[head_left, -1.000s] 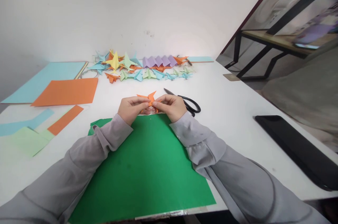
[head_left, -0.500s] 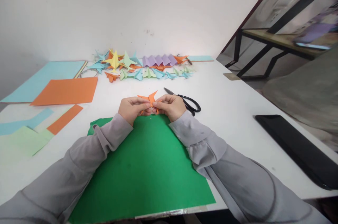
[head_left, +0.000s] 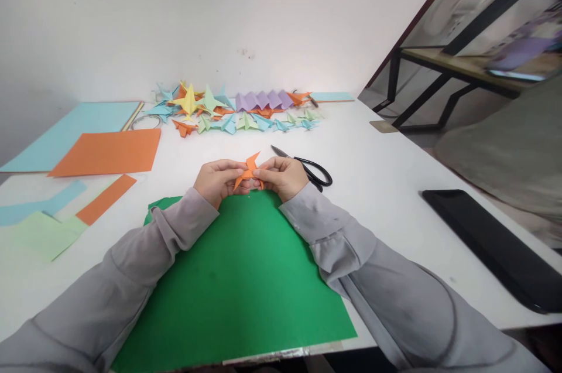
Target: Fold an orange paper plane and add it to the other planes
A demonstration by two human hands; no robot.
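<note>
At the 12 o'clock edge of the green sheet (head_left: 237, 279), one folded orange piece (head_left: 250, 166) is held between two hands. Fingers of the left hand (head_left: 214, 181) grip it on its 9 o'clock side; fingers of the right hand (head_left: 288, 178) grip it on its 3 o'clock side. Relative to the piece: scissors (head_left: 312, 177) on the white worktop (head_left: 386, 185) at 3 o'clock, just beside the right hand; folded paper shapes (head_left: 247, 121) grouped at 12 o'clock; flat orange sheet (head_left: 108, 152) at 9 o'clock.
</note>
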